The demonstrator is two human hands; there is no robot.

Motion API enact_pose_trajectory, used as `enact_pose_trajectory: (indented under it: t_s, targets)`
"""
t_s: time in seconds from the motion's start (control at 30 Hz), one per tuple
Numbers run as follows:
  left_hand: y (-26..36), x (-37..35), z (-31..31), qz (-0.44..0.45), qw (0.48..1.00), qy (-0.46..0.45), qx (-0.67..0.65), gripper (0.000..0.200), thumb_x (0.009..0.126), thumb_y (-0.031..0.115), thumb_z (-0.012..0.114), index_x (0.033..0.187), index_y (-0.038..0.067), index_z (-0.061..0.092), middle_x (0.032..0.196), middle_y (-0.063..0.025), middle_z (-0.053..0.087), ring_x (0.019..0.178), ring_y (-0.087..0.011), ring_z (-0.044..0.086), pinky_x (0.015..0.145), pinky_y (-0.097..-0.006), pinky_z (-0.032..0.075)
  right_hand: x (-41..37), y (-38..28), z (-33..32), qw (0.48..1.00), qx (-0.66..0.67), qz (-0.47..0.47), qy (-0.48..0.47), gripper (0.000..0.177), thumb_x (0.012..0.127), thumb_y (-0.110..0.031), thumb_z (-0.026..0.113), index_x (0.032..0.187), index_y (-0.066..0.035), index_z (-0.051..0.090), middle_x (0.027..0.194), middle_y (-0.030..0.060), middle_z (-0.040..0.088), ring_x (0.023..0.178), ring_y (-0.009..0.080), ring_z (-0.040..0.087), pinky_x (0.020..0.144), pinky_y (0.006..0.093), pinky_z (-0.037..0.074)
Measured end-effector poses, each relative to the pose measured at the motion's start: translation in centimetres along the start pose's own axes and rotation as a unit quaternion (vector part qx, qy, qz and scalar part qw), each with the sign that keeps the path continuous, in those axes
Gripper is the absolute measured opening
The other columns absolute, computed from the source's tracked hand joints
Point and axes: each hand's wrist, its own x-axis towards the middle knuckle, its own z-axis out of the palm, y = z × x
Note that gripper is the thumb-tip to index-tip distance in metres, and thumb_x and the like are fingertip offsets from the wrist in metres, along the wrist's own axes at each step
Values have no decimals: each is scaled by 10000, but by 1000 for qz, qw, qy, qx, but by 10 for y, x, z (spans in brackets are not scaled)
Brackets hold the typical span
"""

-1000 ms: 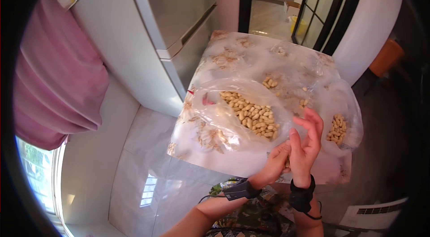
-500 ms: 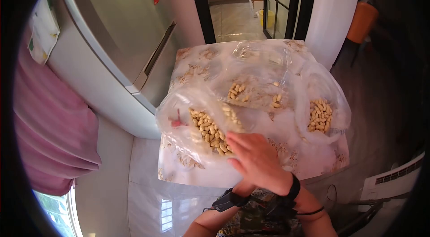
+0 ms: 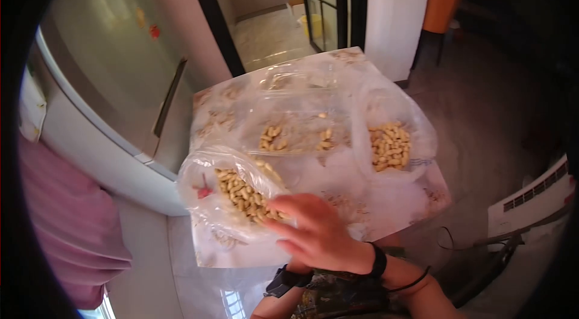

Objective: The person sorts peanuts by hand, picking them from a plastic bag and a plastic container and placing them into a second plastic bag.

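Observation:
My right hand (image 3: 316,231) hovers at the near right edge of a clear plastic bag (image 3: 193,213), its fingers stretched out and apart with nothing visible in them. Unshelled peanuts (image 3: 241,194) lie in that bag, just beyond my fingertips. My left hand is hidden behind the right one; just its wrist, wearing a black band (image 3: 285,281), shows. Farther back stands a clear plastic box (image 3: 295,151) with its lid (image 3: 295,78) folded open and two small groups of peanuts (image 3: 272,138) inside. A second plastic bag (image 3: 389,97) on the right also holds peanuts (image 3: 391,147).
A patterned cloth covers the table (image 3: 386,210). The fridge (image 3: 108,35) stands close on the left, above a pink cloth (image 3: 72,222). An orange chair (image 3: 443,4) is at the back right, and a white appliance (image 3: 531,198) is at the lower right.
The view has swung right, so the table sits farther left in the picture. My right hand's fingers have spread apart while staying near the left bag.

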Motion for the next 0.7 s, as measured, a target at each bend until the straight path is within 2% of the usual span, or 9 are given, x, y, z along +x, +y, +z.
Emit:
enact_pose_trajectory:
  t_s: [0.03, 0.07, 0.1, 0.17, 0.23, 0.37, 0.5, 0.57, 0.7]
  targets:
    - [5, -4, -1, -3, 978, -45, 202, 297, 1020, 355, 429, 863, 108, 479, 830, -70, 510, 578, -148, 462, 435, -249, 320, -9, 9, -13, 997, -24, 37, 67, 485, 707, -112, 735, 1171, -62, 605, 1266, 113, 520, 1165, 311, 498, 970, 434, 397]
    - [16, -6, -6, -2, 915, -90, 394, 341, 1021, 386, 418, 880, 88, 503, 881, -97, 560, 605, -138, 504, 440, -227, 312, -18, 17, -25, 988, -46, 69, 133, 448, 708, -113, 731, 1140, -67, 619, 1258, 115, 522, 1169, 322, 488, 990, 450, 384]
    - [31, 2, -12, -144, 934, -156, 287, 352, 1032, 368, 391, 839, 83, 465, 828, -66, 515, 587, -128, 465, 433, -214, 293, -27, 25, -38, 976, -85, 123, 156, 459, 701, -101, 739, 1142, -61, 616, 1244, 115, 527, 1174, 325, 485, 1002, 460, 368]
    - [26, 3, -6, -129, 938, -183, 263, 356, 1036, 361, 380, 815, 87, 437, 794, -54, 477, 575, -125, 440, 432, -215, 286, -43, 39, -59, 960, -127, 174, 177, 470, 694, -89, 748, 1144, -56, 613, 1230, 114, 533, 1179, 328, 481, 1014, 469, 352]
    - [23, 0, 3, -101, 937, -193, 272, 385, 1027, 391, 391, 769, 106, 372, 722, -23, 380, 560, -120, 389, 401, -214, 239, -57, 54, -73, 918, -249, 269, 153, 393, 701, -95, 749, 1079, -79, 644, 1174, 91, 558, 1186, 319, 478, 1054, 499, 288]
    - [23, 0, 2, -96, 936, -203, 270, 385, 1026, 392, 395, 767, 108, 377, 724, -26, 384, 558, -123, 385, 404, -215, 241, -91, 83, -85, 911, -291, 249, 152, 234, 706, -108, 755, 928, -114, 681, 1134, 30, 589, 1212, 288, 462, 1087, 530, 215]
    - [24, 1, 2, -96, 934, -203, 277, 382, 1029, 381, 390, 765, 107, 371, 724, -26, 382, 556, -123, 380, 406, -215, 245, -85, 64, -86, 920, -243, 255, 169, 296, 731, -82, 735, 1017, -102, 662, 1224, 72, 548, 1226, 289, 457, 1100, 501, 223]
    - [24, 0, 2, -101, 937, -192, 274, 380, 1032, 372, 385, 763, 105, 368, 721, -25, 380, 555, -122, 375, 406, -218, 251, -83, 56, -85, 854, -202, 274, 393, 392, 762, -67, 706, 1142, -86, 612, 1325, 131, 469, 1252, 299, 441, 1104, 471, 253]
    - [22, 0, 2, -96, 939, -190, 271, 379, 1033, 371, 382, 766, 102, 367, 717, -24, 377, 555, -122, 374, 404, -221, 254, -109, 76, -93, 798, -184, 343, 460, 507, 781, -65, 685, 1263, -69, 530, 1410, 179, 376, 1276, 313, 419, 1094, 455, 291]
